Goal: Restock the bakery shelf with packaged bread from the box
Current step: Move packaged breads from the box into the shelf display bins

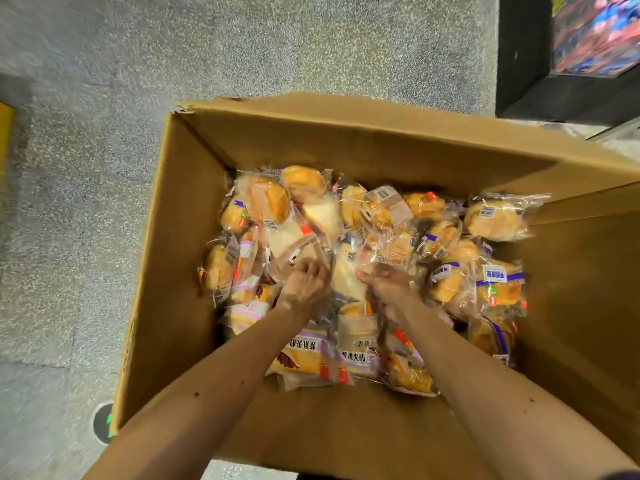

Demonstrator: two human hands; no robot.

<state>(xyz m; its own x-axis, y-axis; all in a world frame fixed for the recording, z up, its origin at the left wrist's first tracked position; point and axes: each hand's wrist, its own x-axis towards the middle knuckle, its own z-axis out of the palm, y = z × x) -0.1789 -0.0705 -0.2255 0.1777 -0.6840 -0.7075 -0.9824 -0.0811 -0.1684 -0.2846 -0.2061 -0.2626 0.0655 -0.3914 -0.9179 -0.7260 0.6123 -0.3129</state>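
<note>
A large open cardboard box [180, 216] stands on the floor below me, filled with several clear-wrapped bread packs. Golden round buns [303, 183] lie toward the far side and purple-labelled sandwich packs [304, 355] lie near me. Both my arms reach into the middle of the pile. My left hand [306, 284] has its fingers curled around the lower edge of a pale sliced-bread pack [287, 240]. My right hand [386, 284] grips a clear wrapped bread pack [391, 254] just beyond it. Both palms and fingertips are partly hidden by wrappers.
Speckled grey floor [86, 202] surrounds the box on the left and far side. A black shelf base [526, 64] with colourful packages stands at the top right. The tip of a shoe [104, 422] shows by the box's near left corner.
</note>
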